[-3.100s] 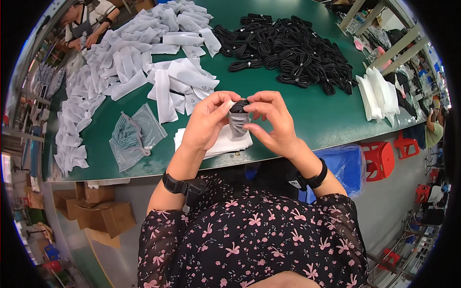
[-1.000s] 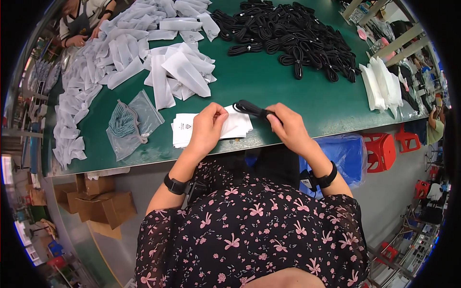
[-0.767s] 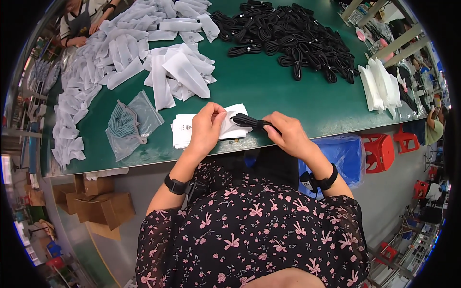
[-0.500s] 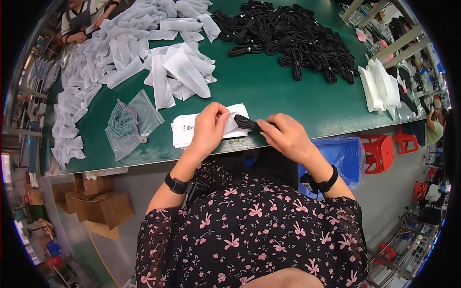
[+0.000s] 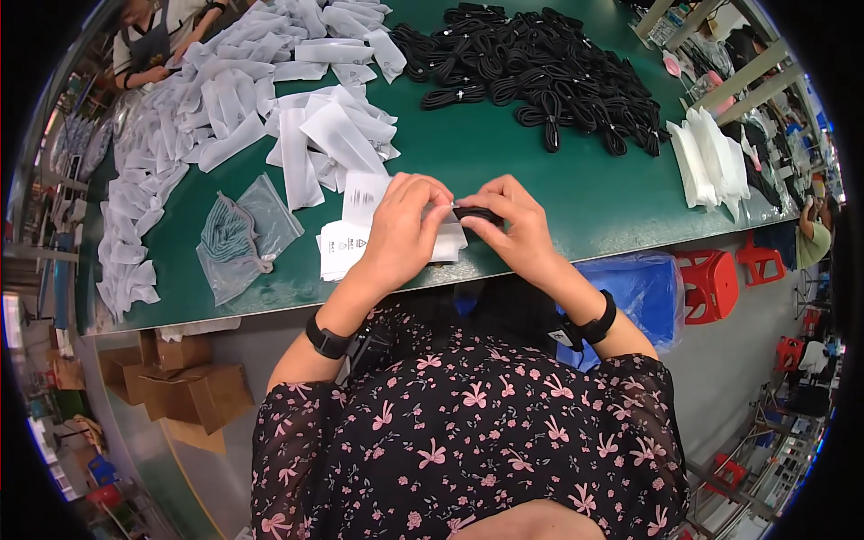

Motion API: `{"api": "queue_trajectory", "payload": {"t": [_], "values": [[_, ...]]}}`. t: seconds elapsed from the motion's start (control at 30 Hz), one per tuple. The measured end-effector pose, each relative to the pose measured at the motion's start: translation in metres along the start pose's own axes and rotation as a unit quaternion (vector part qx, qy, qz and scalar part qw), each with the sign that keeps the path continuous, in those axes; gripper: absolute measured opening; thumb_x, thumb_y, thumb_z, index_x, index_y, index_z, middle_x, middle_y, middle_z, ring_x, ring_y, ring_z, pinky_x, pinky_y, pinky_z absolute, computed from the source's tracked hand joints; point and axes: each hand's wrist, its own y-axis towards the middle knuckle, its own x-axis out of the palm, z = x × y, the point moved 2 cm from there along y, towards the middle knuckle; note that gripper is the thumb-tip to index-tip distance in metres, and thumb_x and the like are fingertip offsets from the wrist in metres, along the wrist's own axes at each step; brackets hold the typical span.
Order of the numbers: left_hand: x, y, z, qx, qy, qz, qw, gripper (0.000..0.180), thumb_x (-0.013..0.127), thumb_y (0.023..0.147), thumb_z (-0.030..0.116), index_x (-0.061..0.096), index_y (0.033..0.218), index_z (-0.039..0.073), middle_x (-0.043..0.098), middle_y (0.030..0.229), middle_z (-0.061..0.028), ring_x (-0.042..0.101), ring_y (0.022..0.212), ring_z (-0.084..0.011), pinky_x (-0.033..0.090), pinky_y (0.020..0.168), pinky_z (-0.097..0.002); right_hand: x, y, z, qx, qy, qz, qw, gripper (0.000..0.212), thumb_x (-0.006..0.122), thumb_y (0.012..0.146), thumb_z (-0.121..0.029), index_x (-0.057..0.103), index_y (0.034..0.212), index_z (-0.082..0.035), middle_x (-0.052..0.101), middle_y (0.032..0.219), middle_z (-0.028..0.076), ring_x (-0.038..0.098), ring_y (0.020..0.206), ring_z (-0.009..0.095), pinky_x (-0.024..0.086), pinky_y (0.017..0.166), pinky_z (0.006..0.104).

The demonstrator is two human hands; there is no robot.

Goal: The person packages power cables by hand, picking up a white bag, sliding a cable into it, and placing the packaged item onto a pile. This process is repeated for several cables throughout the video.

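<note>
Closed around a white printed bag [image 5: 363, 194] is my left hand [image 5: 405, 223], and the bag's lower part is hidden behind my fingers. My right hand [image 5: 520, 227] pinches a coiled black cable [image 5: 479, 214] between thumb and fingers. The cable's left end meets the fingertips of my left hand, at the bag's opening; whether it is inside the bag I cannot tell. Under my left hand a stack of flat white bags [image 5: 338, 254] lies at the table's front edge.
Filled white bags [image 5: 225, 99] are heaped at the left, coiled black cables [image 5: 549, 72] at the back. A clear plastic bag with striped cloth [image 5: 236, 236] lies on the green table [image 5: 603, 202]. White packs [image 5: 711, 162] sit at right; a blue bin [image 5: 634, 292] stands below.
The white bag has come up off the stack in my left hand. Both hands moved slightly away from me, and my right hand shifted left with the cable.
</note>
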Motion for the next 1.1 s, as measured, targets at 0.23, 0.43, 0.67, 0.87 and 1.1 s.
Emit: {"api": "queue_trajectory", "payload": {"t": [0.23, 0.43, 0.67, 0.87, 1.1], "values": [[-0.025, 0.023, -0.006, -0.163, -0.269, 0.014, 0.949, 0.010, 0.060, 0.094, 0.011, 0.060, 0.094, 0.001, 0.063, 0.091, -0.0029, 0.055, 0.079, -0.0130, 0.045, 0.070, -0.0271, 0.003, 0.027, -0.016, -0.006, 0.218, 0.127, 0.968, 0.032, 0.074, 0.081, -0.001, 0.065, 0.111, -0.003, 0.055, 0.102, 0.008, 0.057, 0.074, 0.014, 0.048, 0.066, 0.0232], [-0.049, 0.048, -0.025, -0.217, -0.387, -0.055, 0.894, 0.017, 0.056, 0.098, 0.015, 0.062, 0.102, 0.001, 0.063, 0.088, -0.0025, 0.058, 0.081, -0.0107, 0.046, 0.069, -0.0257, -0.010, 0.051, -0.022, -0.104, 0.092, 0.041, 0.989, 0.034, 0.072, 0.082, -0.003, 0.064, 0.115, -0.005, 0.055, 0.104, 0.010, 0.057, 0.073, 0.015, 0.049, 0.065, 0.0248], [-0.106, 0.053, -0.071, -0.103, -0.054, 0.286, 0.951, 0.023, 0.062, 0.093, 0.013, 0.061, 0.110, -0.001, 0.064, 0.095, -0.0079, 0.060, 0.088, -0.0163, 0.048, 0.073, -0.0291, -0.051, 0.061, 0.087, 0.063, -0.312, 0.155, 0.935, 0.029, 0.070, 0.087, -0.019, 0.066, 0.116, -0.013, 0.059, 0.101, 0.016, 0.061, 0.079, 0.031, 0.052, 0.069, 0.0387], [-0.032, -0.003, -0.020, -0.047, 0.041, 0.007, 0.998, 0.028, 0.071, 0.081, 0.007, 0.062, 0.107, 0.003, 0.060, 0.106, -0.0129, 0.058, 0.099, -0.0282, 0.048, 0.082, -0.0355, -0.071, 0.027, 0.146, 0.101, -0.415, 0.037, 0.904, 0.022, 0.065, 0.090, -0.020, 0.060, 0.108, -0.008, 0.062, 0.094, 0.017, 0.061, 0.079, 0.036, 0.052, 0.069, 0.0432], [0.021, -0.032, -0.017, 0.033, 0.130, -0.079, 0.988, 0.017, 0.071, 0.079, 0.003, 0.063, 0.094, 0.002, 0.057, 0.087, -0.0110, 0.059, 0.085, -0.0308, 0.050, 0.070, -0.0364, -0.058, 0.008, 0.104, 0.225, -0.078, 0.070, 0.969, 0.019, 0.061, 0.091, -0.012, 0.057, 0.107, -0.003, 0.066, 0.088, 0.013, 0.061, 0.067, 0.020, 0.049, 0.063, 0.0313]]}}
